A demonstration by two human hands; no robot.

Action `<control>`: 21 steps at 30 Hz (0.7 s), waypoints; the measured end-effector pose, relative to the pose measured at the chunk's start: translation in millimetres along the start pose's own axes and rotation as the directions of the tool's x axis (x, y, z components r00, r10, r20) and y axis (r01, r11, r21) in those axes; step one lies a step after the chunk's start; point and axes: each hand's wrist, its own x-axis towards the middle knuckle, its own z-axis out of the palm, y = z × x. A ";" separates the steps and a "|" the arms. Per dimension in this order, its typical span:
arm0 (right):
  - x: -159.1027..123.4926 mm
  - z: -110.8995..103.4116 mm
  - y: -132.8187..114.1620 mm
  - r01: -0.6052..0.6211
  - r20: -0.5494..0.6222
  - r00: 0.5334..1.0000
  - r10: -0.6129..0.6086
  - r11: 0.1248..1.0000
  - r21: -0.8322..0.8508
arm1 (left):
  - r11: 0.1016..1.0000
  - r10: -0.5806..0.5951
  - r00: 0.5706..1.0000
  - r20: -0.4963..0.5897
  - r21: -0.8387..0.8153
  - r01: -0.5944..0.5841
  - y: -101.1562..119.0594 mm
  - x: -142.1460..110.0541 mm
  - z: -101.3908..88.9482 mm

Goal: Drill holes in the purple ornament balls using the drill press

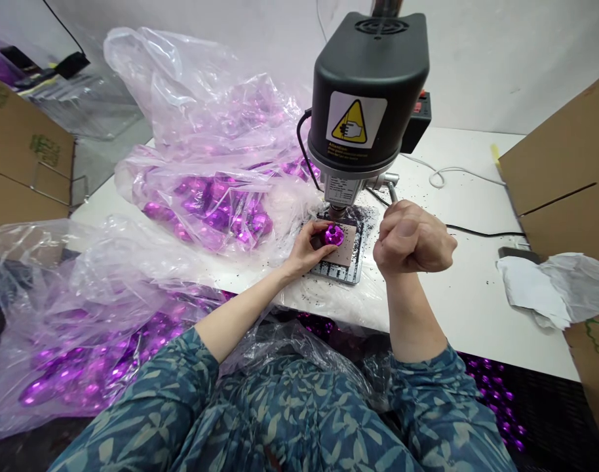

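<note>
My left hand is shut on a shiny purple ornament, pressing it onto a tan pad on the slotted metal base of a bench drill press. The drill chuck sits just above the ornament, with the bit hidden from view. My right hand is a closed fist, and the metal feed lever runs down into its top.
Clear plastic bags full of purple ornaments lie left of the drill and near my lap. Dark shavings dot the white table. A cable, crumpled white paper, and cardboard boxes lie at the sides.
</note>
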 end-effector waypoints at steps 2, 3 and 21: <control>-0.1 0.0 1.4 0.023 0.001 1.000 -0.023 1.000 0.007 | 1.000 0.007 1.000 -0.001 0.003 -0.007 0.3 -0.1 0.0; -0.2 0.1 2.2 0.035 0.001 0.999 -0.035 0.999 0.011 | 1.000 0.008 1.000 -0.001 0.006 -0.008 0.4 -0.1 0.0; 61.8 19.8 6.9 -0.374 0.041 0.914 0.404 0.876 -0.304 | 0.959 0.084 0.995 -0.056 0.276 -0.065 33.5 -22.1 -3.4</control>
